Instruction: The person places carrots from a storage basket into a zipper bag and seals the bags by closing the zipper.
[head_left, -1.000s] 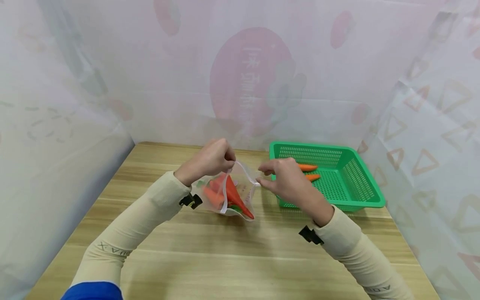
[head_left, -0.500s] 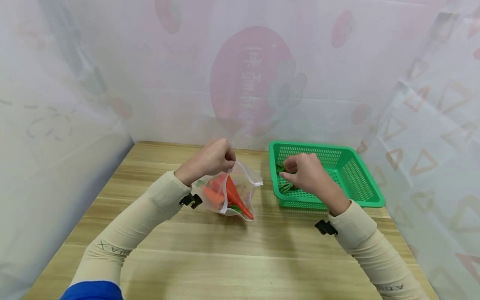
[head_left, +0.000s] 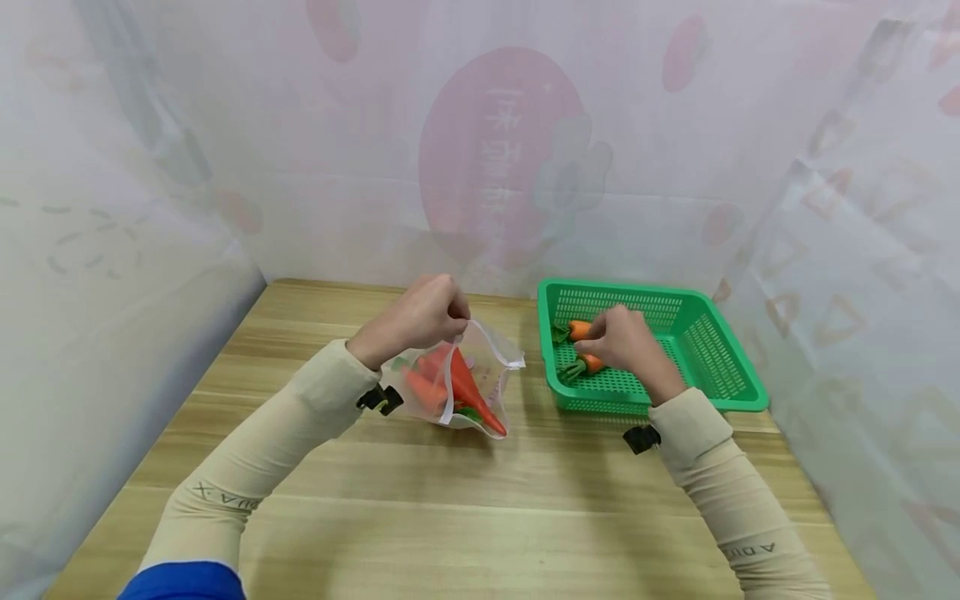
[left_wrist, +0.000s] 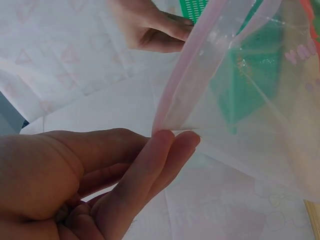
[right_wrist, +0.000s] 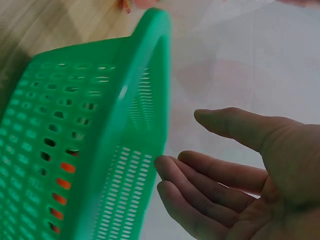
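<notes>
While the left hand pinches the rim of the clear bag at the table's middle, the head view shows the right hand over the green basket, fingers bent down at two carrots lying at its nine o'clock, long axes running three to nine. The left wrist view shows fingers pressed on the bag's edge. The right wrist view shows loosely spread fingers holding nothing.
</notes>
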